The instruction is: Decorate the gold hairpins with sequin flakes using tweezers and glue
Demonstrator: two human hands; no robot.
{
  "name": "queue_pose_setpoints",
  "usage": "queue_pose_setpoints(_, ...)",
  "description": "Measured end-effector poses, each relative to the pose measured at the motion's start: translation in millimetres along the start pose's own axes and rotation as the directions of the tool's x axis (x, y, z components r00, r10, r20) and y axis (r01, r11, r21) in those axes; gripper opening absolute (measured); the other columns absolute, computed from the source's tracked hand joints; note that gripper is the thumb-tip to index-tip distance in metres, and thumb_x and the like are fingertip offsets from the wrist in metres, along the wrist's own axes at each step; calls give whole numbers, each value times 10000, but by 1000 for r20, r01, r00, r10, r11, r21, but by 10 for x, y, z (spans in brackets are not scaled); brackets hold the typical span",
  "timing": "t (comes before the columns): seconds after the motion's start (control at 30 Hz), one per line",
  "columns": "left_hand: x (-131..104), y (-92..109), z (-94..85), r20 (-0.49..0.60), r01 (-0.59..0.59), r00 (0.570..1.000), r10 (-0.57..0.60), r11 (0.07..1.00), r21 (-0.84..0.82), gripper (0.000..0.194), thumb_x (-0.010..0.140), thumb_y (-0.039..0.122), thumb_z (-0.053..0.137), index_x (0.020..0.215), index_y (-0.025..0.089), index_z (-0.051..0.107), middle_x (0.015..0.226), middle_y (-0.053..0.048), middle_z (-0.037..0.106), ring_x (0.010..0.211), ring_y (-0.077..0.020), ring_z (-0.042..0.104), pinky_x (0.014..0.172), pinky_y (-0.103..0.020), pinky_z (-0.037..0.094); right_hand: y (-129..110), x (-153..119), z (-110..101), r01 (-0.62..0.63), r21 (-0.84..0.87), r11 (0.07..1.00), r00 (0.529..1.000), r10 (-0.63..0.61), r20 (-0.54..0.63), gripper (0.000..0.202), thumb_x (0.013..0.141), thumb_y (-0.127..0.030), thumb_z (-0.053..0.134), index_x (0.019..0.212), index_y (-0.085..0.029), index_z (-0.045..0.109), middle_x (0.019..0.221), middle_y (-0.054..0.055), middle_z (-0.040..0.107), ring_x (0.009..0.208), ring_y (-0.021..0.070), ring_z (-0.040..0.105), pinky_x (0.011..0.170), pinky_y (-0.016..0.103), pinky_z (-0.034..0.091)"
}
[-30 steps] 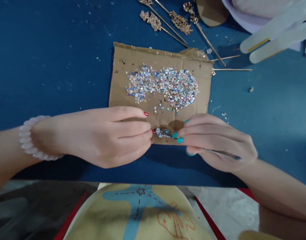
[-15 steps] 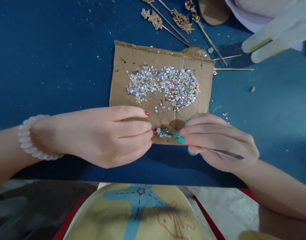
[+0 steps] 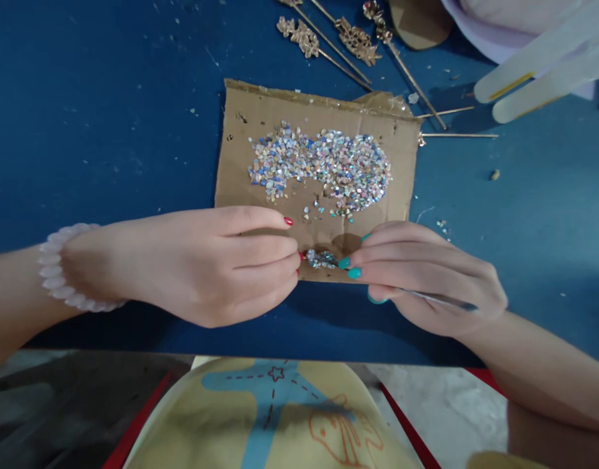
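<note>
Two hands meet over the near edge of a brown cardboard sheet (image 3: 233,176), where a small glittering ornament (image 3: 321,259) sits between them. Left hand (image 3: 231,264): its fingertips pinch the ornament's left end, a narrow grip that hides whatever lies beneath. Right hand (image 3: 426,280): its grip is closed around slim metal tweezers (image 3: 438,299), their tips at the ornament's right end; whether they clasp a piece, I cannot tell. The ornament looks light and rigid, its encrusted face probably fragile and easily dislodged, so the end is the safer place to take hold. Shiny chips (image 3: 350,163) spread across the cardboard look thin, slick and nearly weightless. Underneath is a blue worktop (image 3: 108,130), scuffed and specked; gold-toned hairpins (image 3: 304,39) lie beyond the cardboard, near two translucent bottles (image 3: 528,58) at the upper right. Below the worktop's edge, grey floor (image 3: 455,404) shows dimly.
</note>
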State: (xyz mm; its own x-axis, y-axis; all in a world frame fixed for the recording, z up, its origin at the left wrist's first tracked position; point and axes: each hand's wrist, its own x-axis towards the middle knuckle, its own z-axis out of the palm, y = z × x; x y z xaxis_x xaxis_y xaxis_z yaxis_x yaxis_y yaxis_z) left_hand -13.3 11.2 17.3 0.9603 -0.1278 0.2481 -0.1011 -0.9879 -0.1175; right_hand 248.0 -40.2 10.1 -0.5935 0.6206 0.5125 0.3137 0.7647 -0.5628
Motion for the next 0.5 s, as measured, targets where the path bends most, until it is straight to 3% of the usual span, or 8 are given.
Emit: queue_pose_setpoints(0.5,-5,1,6,4,2,1000,-2,1000,2,323,923,135,406,954,243,709,1039,-16,691,985,-182,624,994,-346,501,-8,-3,6,-14,0,1000,1000,14,-6,60,863,-138,607,855,-153,665,775,57,719,746,170,683,665,326,611)
